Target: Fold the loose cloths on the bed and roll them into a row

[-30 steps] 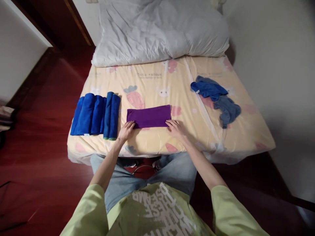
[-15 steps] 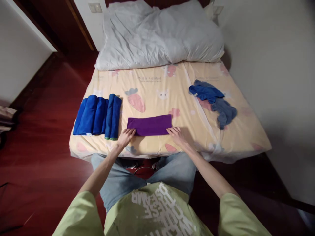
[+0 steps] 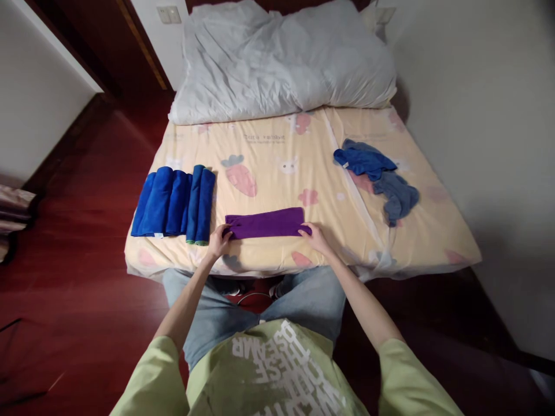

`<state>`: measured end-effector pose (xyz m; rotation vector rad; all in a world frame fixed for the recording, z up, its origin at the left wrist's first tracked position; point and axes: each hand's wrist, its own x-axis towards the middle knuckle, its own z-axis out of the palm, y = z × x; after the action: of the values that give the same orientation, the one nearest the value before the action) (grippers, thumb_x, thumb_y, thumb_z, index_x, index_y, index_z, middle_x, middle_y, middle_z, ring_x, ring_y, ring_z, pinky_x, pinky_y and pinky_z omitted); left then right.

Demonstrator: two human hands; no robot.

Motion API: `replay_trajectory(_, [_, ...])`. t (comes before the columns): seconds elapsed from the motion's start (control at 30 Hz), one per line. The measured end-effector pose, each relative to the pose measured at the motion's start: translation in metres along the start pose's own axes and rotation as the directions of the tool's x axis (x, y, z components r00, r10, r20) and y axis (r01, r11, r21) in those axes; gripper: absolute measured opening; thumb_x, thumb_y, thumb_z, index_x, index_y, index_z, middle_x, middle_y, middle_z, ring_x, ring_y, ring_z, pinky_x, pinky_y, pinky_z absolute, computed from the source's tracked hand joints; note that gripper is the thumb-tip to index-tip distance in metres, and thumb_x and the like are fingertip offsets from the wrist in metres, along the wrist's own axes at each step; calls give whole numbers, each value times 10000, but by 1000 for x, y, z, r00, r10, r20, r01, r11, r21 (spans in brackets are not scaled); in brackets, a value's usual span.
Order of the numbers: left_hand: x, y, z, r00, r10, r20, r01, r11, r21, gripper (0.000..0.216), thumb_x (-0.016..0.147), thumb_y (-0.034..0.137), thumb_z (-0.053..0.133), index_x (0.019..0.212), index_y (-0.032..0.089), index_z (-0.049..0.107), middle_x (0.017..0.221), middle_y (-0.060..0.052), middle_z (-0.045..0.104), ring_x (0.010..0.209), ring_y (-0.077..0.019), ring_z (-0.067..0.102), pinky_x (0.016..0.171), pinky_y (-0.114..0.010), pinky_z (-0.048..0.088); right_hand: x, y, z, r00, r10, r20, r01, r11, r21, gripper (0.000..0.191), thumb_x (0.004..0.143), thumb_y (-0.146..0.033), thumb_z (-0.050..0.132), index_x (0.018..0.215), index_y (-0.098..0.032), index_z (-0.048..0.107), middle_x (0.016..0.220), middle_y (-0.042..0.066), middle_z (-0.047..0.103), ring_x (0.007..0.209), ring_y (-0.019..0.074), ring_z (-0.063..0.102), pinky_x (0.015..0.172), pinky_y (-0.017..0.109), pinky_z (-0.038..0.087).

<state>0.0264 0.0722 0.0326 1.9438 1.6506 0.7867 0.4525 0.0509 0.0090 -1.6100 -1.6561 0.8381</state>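
A purple towel (image 3: 265, 224), folded into a long narrow strip, lies crosswise on the bed near its front edge. My left hand (image 3: 220, 240) pinches the strip's near left corner. At the opposite end, my right hand (image 3: 315, 237) grips the near right corner, where the cloth bunches a little under the fingers. Just left of my left hand, several rolled blue towels (image 3: 162, 202) lie side by side, the rightmost ones showing green edging at their ends.
A loose heap of crumpled blue and grey-blue cloths (image 3: 373, 170) lies on the right of the bed. Across the far end stretches a bulky white quilt (image 3: 281, 63). The patterned yellow sheet (image 3: 269, 173) covers the bed, whose front edge is right before my legs.
The purple strip has become narrower, its near edge turned up at the ends. My fingers have gone from resting on its near corners to gripping them.
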Motion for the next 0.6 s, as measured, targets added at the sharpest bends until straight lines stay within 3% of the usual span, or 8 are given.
replay_trajectory(0.23, [11, -1, 5, 1000, -19, -14, 20, 1000, 23, 161, 894, 250, 593, 1024, 193, 668, 1037, -97, 724, 975, -255, 697, 937, -393, 562, 17, 6, -1, 997, 61, 55, -57, 996, -73, 208, 825, -330, 713, 989, -203, 693, 1009, 98, 749, 940, 275, 709, 903, 446, 569])
replay_trajectory(0.33, [11, 4, 9, 999, 15, -35, -10, 990, 140, 188, 927, 249, 567, 1057, 199, 693, 1069, -112, 707, 1006, -275, 684, 946, -426, 550, 17, -4, 2, 999, 30, 19, -27, 990, -137, 243, 826, -271, 717, 1056, -200, 684, 1048, 108, 735, 973, 283, 695, 926, 452, 560])
replay_trajectory(0.43, [8, 7, 10, 991, 118, -54, -94, 940, 328, 232, 946, 232, 557, 1122, 216, 708, 1278, -145, 667, 1180, -331, 620, 1001, -501, 503, 9, -17, 3, 989, -133, -69, 107, 949, -297, 351, 871, -219, 671, 1222, -206, 665, 1229, 138, 685, 1140, 305, 641, 1017, 481, 510])
replay_trajectory(0.53, [1, 5, 10, 953, 280, 114, -303, 882, 361, 317, 934, 151, 522, 1190, 215, 696, 1376, -141, 639, 1295, -321, 567, 1060, -507, 472, -4, -25, 4, 945, -324, 52, 312, 840, -444, 367, 927, -134, 554, 1252, -230, 694, 1301, 115, 672, 1236, 289, 595, 1094, 490, 438])
replay_trajectory(0.6, [-5, 4, 11, 924, 339, 176, -380, 863, 332, 375, 922, 132, 502, 1251, 187, 672, 1393, -150, 635, 1328, -308, 560, 1097, -502, 461, -11, -24, 6, 916, -376, 141, 397, 792, -463, 417, 930, -102, 513, 1284, -229, 695, 1304, 99, 687, 1245, 267, 597, 1111, 478, 418])
